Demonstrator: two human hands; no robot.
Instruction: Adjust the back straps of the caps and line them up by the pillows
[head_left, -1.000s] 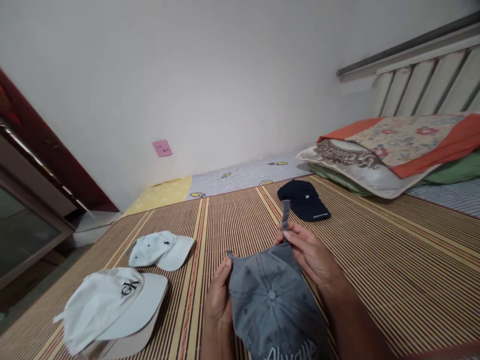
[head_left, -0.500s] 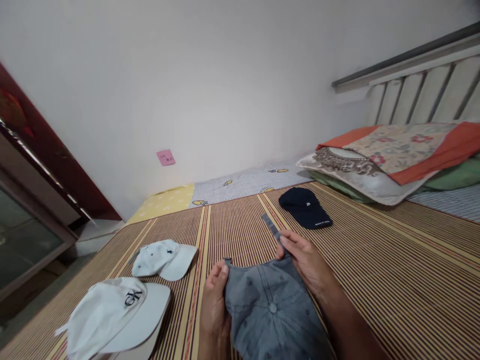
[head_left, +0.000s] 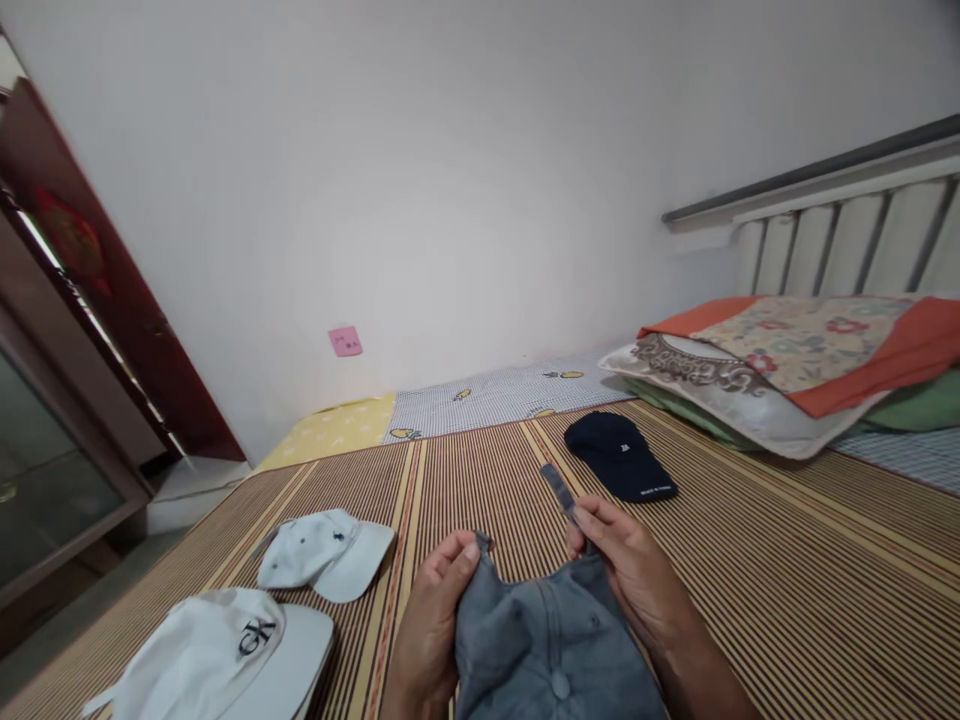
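A grey-blue baseball cap (head_left: 544,630) is held between my two hands, its back opening facing away from me and its lower part cut off by the frame. My left hand (head_left: 431,615) pinches the short buckle end of its back strap. In my right hand (head_left: 626,560), thumb and fingers grip the long strap (head_left: 557,488), whose free end sticks up beyond the fingertips. The two strap ends are apart. Beyond my right hand, a navy cap (head_left: 619,455) lies on the striped mat (head_left: 465,495).
To the left lie a pale cap (head_left: 322,550) with a small dark emblem and a white cap (head_left: 202,650) with dark letters, over another brim. Pillows (head_left: 780,375) are stacked at the right beneath a radiator (head_left: 847,240). A pink note (head_left: 345,341) is on the wall.
The view has tilted upward, so most things sit lower in the picture. My left hand has turned the buckle end slightly inward, toward the strap. Both hands keep their hold on the grey-blue cap.
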